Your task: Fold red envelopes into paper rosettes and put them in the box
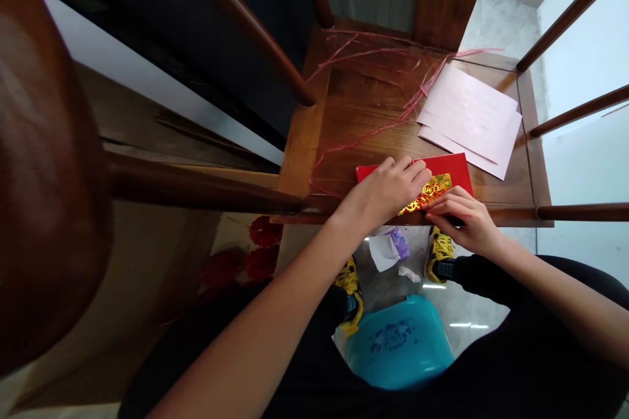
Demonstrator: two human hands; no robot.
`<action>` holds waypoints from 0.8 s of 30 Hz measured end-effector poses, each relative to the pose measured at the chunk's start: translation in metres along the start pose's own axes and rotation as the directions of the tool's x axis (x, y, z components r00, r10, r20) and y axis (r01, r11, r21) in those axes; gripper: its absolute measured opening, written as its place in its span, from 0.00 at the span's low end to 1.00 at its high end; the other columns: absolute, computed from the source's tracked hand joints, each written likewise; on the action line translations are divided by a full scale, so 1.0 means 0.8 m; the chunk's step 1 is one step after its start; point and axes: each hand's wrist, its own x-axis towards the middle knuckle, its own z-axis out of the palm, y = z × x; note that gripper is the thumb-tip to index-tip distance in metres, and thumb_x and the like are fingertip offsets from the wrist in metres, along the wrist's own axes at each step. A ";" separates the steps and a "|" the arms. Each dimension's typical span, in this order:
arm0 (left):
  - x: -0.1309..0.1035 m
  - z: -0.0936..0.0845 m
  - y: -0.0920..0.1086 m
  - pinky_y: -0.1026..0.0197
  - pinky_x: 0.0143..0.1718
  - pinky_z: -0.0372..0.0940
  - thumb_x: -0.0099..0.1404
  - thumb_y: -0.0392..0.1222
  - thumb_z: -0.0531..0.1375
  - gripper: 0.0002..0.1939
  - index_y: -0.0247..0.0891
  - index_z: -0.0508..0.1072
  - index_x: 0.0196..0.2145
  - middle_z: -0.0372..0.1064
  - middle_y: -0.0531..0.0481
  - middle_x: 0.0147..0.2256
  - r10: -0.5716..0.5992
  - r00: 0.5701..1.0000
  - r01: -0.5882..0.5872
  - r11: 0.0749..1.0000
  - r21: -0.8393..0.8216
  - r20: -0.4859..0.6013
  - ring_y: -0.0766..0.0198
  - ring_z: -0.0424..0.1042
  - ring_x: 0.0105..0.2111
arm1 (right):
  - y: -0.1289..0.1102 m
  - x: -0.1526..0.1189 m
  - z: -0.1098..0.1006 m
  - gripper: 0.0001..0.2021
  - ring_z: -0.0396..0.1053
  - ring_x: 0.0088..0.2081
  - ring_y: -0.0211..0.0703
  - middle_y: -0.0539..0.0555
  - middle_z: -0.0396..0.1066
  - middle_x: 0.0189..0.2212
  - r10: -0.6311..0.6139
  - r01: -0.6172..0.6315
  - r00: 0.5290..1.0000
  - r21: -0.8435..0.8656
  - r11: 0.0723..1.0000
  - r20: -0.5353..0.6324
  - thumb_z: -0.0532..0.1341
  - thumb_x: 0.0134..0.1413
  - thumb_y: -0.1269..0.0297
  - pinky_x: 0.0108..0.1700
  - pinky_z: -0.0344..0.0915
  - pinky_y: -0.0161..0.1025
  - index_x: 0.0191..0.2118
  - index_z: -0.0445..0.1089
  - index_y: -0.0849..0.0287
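A red envelope (456,167) with a shiny gold pattern (436,187) lies near the front edge of the wooden chair seat (363,101). My left hand (390,186) rests over its left part, fingers curled together on the paper and covering some of the gold. At the envelope's lower right edge, my right hand (464,215) has its fingers bent in a pinch on the gold-patterned part. Both hands partly hide the envelope. Just beyond it, to the right, lie white paper sheets (469,108), overlapping each other.
Tangled pink string (388,121) spreads across the seat. Wooden spindles (580,108) rise at the sides. Under the front edge are a purple tissue pack (400,242) and white paper (383,253) on the floor. A blue plastic stool (400,344) is between my legs.
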 end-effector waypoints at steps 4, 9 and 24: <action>0.001 0.006 0.004 0.50 0.38 0.61 0.78 0.34 0.54 0.08 0.33 0.73 0.45 0.77 0.39 0.42 -0.052 0.996 0.051 0.999 -0.007 -0.077 0.47 0.73 0.43 | 0.000 0.000 0.000 0.06 0.77 0.40 0.45 0.53 0.84 0.40 0.008 -0.008 1.000 0.001 1.000 0.000 0.67 0.66 0.73 0.46 0.75 0.46 0.42 0.72 0.54; 0.004 0.009 0.009 0.49 0.39 0.62 0.79 0.38 0.54 0.12 0.36 0.76 0.39 0.78 0.41 0.40 -0.084 0.989 0.078 0.995 -0.056 -0.125 0.48 0.74 0.43 | 0.000 0.000 0.001 0.06 0.77 0.40 0.45 0.53 0.84 0.39 0.008 -0.008 1.000 0.000 1.000 -0.004 0.67 0.67 0.72 0.45 0.75 0.47 0.41 0.73 0.53; -0.005 -0.022 0.019 0.42 0.55 0.63 0.77 0.45 0.57 0.11 0.36 0.77 0.46 0.72 0.39 0.58 -0.238 0.966 0.259 0.861 -0.438 0.104 0.46 0.68 0.55 | 0.002 0.000 0.001 0.06 0.74 0.37 0.45 0.53 0.82 0.36 -0.016 0.015 1.000 -0.027 1.000 -0.017 0.67 0.66 0.72 0.42 0.74 0.45 0.40 0.72 0.54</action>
